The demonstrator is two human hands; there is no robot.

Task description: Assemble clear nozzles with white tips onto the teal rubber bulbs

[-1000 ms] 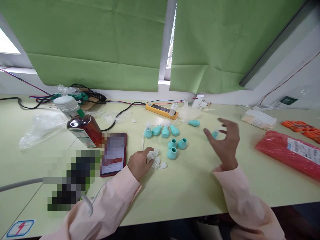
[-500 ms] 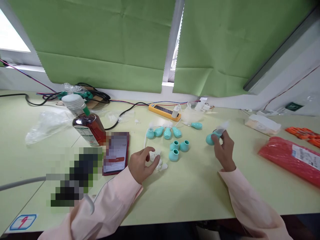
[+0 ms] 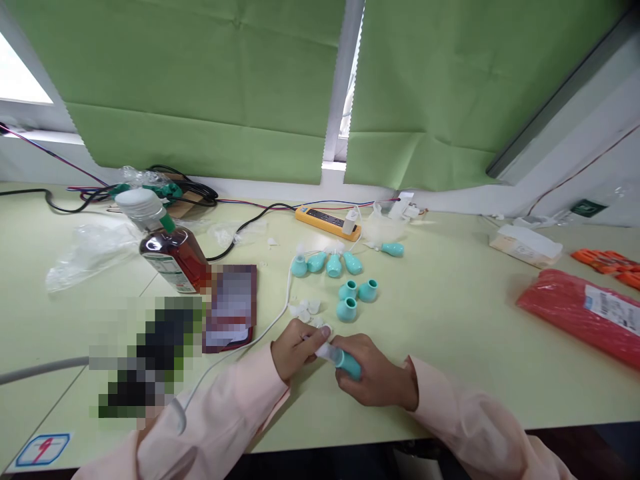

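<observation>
My right hand [image 3: 367, 370] is wrapped round a teal bulb [image 3: 349, 365], whose translucent tip points left. My left hand [image 3: 299, 347] pinches a small clear-white piece [image 3: 326, 331] right beside that tip; whether the two parts touch is hard to tell. Just beyond my left hand lie several white pieces [image 3: 304, 309] in a small pile. Three open teal bulbs [image 3: 347, 309] stand on the table past my hands. Behind them is a row of several teal bulbs [image 3: 334, 265] with white tips, and one more bulb [image 3: 393, 249] lies farther right.
A yellow power strip [image 3: 327, 224] with a white plug sits at the back. On the left are a bottle of dark red liquid [image 3: 175, 260], a phone [image 3: 231, 307] and a white cable [image 3: 270, 328]. A red package [image 3: 583, 313] and a white box [image 3: 526, 245] lie right.
My right hand has come left and nearer with the teal bulb, meeting my left hand. My left hand has moved slightly nearer and closed on a small white piece taken from the pile.
</observation>
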